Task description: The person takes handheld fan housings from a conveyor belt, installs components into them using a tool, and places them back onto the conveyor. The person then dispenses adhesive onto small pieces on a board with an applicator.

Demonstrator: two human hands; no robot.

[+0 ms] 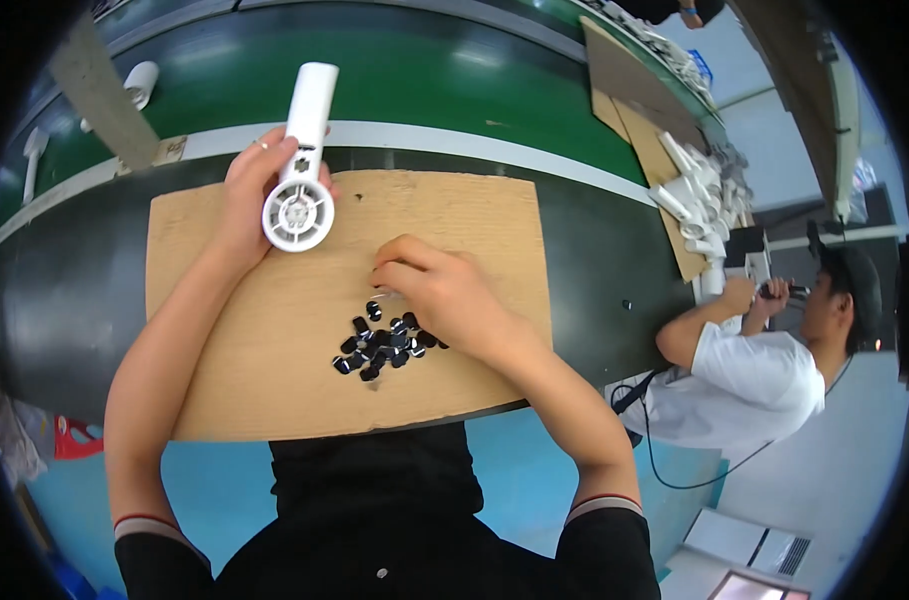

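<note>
My left hand (249, 190) is wrapped round a white handheld fan (315, 100), its round grille end toward me and its handle pointing away. A small dark opening shows on the fan's neck. Over the cardboard, my right hand (449, 295) is bent with thumb and fingers together beside a loose pile of small black glossy pieces (379, 345). Something thin and pale shows at those fingertips, too small to name. One black piece (374, 311) lies just below the fingertips.
A brown cardboard sheet (224, 390) covers the dark bench. Beyond it runs a green conveyor belt (414, 85) with a grey post (104, 95) at left. White fan parts (699, 195) are heaped on cardboard at right, near a co-worker (744, 370) holding a tool.
</note>
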